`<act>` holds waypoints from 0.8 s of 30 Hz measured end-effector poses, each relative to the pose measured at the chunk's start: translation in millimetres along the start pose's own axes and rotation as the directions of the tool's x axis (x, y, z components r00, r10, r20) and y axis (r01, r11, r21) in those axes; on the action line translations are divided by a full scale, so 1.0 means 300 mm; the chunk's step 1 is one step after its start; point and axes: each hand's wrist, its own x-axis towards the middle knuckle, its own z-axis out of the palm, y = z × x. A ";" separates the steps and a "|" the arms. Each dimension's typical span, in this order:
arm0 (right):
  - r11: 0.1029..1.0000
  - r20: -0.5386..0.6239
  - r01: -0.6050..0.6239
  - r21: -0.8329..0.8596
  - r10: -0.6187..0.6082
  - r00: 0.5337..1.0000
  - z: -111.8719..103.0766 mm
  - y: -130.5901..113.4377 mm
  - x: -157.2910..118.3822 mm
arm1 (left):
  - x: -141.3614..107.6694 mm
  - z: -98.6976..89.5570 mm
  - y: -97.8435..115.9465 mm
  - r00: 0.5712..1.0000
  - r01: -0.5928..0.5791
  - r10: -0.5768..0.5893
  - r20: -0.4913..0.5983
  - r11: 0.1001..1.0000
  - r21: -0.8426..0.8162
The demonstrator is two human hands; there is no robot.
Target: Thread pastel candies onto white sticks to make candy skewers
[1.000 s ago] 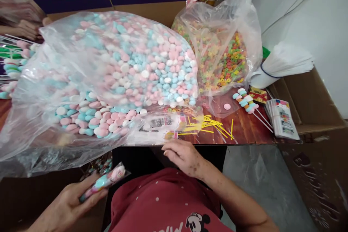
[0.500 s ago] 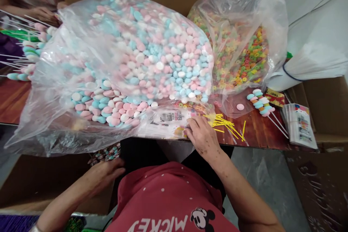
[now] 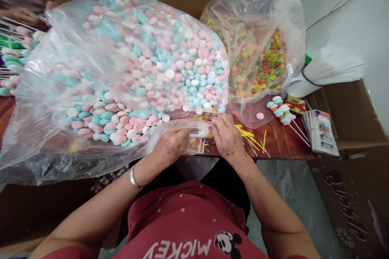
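Note:
At the table edge, my left hand [image 3: 172, 143] and my right hand [image 3: 227, 136] face each other with a printed plastic packet [image 3: 199, 132] between them. The fingers of both hands are closed on its ends. Another printed packet [image 3: 196, 146] lies flat just below it. Beyond my hands rests a big clear bag of pink, white and blue candies [image 3: 170, 73], its loose front edge reaching near my left hand. Yellow twist ties [image 3: 249, 136] are scattered right of my right hand.
A clear bag of colourful ring candies [image 3: 258, 64] stands at back right. Two candy skewers [image 3: 281, 111] lie near a stack of printed packets [image 3: 322, 132]. White sticks [image 3: 331, 68] are bundled at right. Another person's hand [image 3: 24, 17] shows at far left, by more skewers [image 3: 13, 60].
My left hand has come up from below the table edge to the packet beside my right hand. The packet is now lifted between both hands. The view has shifted slightly right.

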 end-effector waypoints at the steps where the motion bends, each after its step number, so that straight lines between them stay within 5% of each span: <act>1: 1.000 0.007 -0.002 0.012 0.002 1.000 -0.006 -0.001 0.007 | 0.013 0.015 -0.003 0.999 0.027 -0.028 0.021 0.999 0.024; 12: 0.996 0.037 0.004 0.088 -0.007 0.999 0.037 0.025 0.019 | 0.064 0.081 -0.036 0.951 0.149 -0.188 0.246 0.974 0.169; 16: 0.991 0.066 -0.032 0.127 0.024 0.998 0.037 0.030 0.029 | 0.073 0.074 -0.017 0.948 0.183 -0.225 0.226 0.964 0.194; 24: 0.986 0.085 -0.070 0.154 0.058 0.995 0.040 0.033 0.023 | 0.093 0.093 -0.011 0.935 0.106 -0.185 0.302 0.960 0.260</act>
